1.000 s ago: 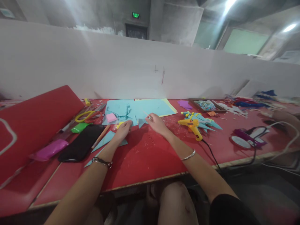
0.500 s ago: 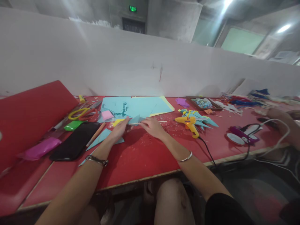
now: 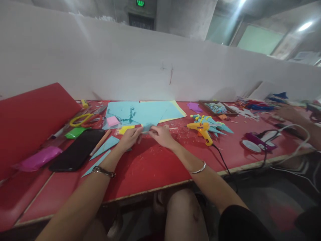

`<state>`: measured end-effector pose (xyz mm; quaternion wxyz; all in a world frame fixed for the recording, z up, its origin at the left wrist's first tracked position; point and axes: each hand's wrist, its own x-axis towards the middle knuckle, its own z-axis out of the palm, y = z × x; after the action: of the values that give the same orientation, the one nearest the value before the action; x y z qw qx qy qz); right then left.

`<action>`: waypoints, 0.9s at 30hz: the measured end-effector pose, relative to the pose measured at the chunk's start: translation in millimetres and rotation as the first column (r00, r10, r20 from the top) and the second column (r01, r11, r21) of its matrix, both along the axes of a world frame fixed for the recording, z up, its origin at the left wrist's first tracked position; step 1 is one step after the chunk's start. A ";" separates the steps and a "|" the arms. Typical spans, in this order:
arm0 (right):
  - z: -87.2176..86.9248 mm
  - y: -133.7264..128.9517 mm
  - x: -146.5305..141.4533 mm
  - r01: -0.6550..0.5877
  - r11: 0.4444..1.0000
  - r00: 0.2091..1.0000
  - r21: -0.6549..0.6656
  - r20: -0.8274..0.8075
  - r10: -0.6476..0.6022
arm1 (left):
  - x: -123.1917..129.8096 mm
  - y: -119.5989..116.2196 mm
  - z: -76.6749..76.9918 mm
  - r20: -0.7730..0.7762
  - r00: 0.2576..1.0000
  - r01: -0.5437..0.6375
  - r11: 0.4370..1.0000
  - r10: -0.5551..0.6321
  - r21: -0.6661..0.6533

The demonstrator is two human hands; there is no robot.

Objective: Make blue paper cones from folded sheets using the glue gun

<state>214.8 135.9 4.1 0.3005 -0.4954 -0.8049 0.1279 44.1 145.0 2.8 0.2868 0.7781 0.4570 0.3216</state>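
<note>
Between my hands is a small light-blue paper piece (image 3: pixel 146 128), partly covered by my fingers. My left hand (image 3: pixel 130 136) pinches its left side, and my right hand (image 3: pixel 162 134) pinches its right side. A thin white stick (image 3: pixel 173 128) lies just beyond my right hand. Behind the hands are large light-blue sheets (image 3: pixel 147 112) over a yellow one. Cut blue triangles (image 3: pixel 105 147) rest beside my left forearm. To the right, a yellow glue gun (image 3: pixel 203 130) with a lit orange light lies against blue paper cones with yellow trim (image 3: pixel 217 125).
At the left are a black phone (image 3: pixel 77 150), yellow-handled scissors (image 3: pixel 81 119), a pink packet (image 3: pixel 41 158) and a green packet (image 3: pixel 76 132). A scrap tray (image 3: pixel 217 108), a purple device (image 3: pixel 260 142), cables and another person's arm (image 3: pixel 298 122) are at the right.
The blue paper between my hands stood up as a peak before; now it sits lower and flatter under my fingers. The view has shifted slightly. The other person's hand has moved left and up.
</note>
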 end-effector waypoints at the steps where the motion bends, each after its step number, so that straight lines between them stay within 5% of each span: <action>1: 0.2 -0.4 -0.1 -0.002 1.000 1.000 -0.015 -0.032 0.002 | -0.3 -0.5 0.5 -0.005 1.000 -0.001 1.000 0.001 0.005; 8: -2.7 1.9 -0.7 -0.014 1.000 0.993 -0.004 -0.115 0.014 | 3.3 -2.6 3.7 0.011 1.000 0.015 0.999 -0.014 -0.050; 15: -8.3 9.4 1.9 -0.163 0.984 0.966 0.069 -0.192 0.173 | 3.9 -1.1 0.9 -0.011 0.996 0.083 0.995 -0.084 -0.051; 27: -7.5 12.9 4.9 -0.118 0.993 0.978 0.007 -0.170 0.118 | 2.6 -0.4 0.8 -0.092 0.991 0.096 0.995 -0.095 0.004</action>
<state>219.7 148.8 -3.4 0.3592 -0.4345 -0.8041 0.1887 46.6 144.6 3.5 0.2772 0.8143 0.4305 0.2735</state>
